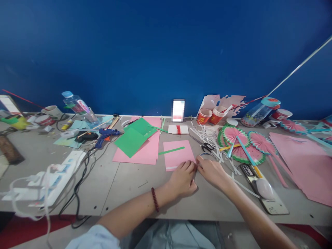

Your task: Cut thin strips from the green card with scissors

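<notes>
A small pink paper sheet (177,154) lies on the grey table (124,183) in front of me, with a green paper strip (171,150) lying across it. My left hand (183,180), with a bead bracelet on the wrist, rests at the sheet's near right corner, fingers curled down onto its edge. My right hand (211,170) meets it there, fingertips pinched at the same corner. Both hands press on the pink sheet's edge; what lies under the fingers is hidden.
Green paper (133,138) on larger pink sheets lies to the left. Scissors (206,147), white paper strips, watermelon paper fans (240,143), a phone (250,170) and big pink sheets (306,166) lie to the right. A glue gun (105,134), power strip (62,173) and cables sit left; cups (210,116) stand behind.
</notes>
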Demonstrator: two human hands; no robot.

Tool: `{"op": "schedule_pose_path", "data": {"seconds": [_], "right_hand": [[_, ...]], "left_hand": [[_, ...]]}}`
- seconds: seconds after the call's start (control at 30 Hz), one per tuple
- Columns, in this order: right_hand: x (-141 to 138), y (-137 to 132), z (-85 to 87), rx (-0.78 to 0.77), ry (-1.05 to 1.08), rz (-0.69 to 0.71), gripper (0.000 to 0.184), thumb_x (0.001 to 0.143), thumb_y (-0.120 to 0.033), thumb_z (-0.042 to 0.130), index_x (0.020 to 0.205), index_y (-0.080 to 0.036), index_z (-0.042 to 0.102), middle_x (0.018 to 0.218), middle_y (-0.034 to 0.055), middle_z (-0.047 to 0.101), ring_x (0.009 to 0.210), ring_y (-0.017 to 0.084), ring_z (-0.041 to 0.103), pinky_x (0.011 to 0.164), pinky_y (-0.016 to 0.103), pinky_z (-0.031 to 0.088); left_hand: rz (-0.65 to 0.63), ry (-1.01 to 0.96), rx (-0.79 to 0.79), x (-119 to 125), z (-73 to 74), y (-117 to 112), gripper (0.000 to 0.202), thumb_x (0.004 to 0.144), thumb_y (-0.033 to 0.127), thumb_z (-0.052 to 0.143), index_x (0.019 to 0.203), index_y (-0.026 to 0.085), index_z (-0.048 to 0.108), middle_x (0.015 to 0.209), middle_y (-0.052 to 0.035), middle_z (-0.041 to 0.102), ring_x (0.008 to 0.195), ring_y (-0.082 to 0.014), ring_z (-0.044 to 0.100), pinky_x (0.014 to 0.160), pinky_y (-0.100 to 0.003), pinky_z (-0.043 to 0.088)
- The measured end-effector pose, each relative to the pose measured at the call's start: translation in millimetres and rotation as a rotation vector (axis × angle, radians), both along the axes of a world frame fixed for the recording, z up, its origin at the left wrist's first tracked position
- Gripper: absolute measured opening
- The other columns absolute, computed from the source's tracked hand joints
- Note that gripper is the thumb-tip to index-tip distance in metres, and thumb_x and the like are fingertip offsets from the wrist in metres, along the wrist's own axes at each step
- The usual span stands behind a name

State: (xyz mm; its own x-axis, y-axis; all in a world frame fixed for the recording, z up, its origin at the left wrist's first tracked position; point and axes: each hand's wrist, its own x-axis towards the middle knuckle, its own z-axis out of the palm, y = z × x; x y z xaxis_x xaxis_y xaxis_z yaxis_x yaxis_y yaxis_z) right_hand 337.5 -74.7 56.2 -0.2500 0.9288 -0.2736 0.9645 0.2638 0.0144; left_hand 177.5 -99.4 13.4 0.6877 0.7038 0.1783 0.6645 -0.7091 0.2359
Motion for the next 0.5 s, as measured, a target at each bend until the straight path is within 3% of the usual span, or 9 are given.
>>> {"op": "schedule_pose_path", "data": {"seconds": [0.5], "right_hand": [[0.9,-6.9,-9.4,0.032,-0.025,-0.001,0.022,0.096,-0.022,0.032,0.102,-0.016,0.053,0.082,0.0116,0.070,0.075,0.025,0.069,0.057,0.027,0.039]], "left_hand": [[-0.025,0.068,0.036,2.5,4.9,2.3,0.053,0.077,0.037,0.049,0.121,0.007,0.050,0.119,-0.0142,0.052,0.108,-0.0271,0.043,0.095,-0.035,0.038]]}}
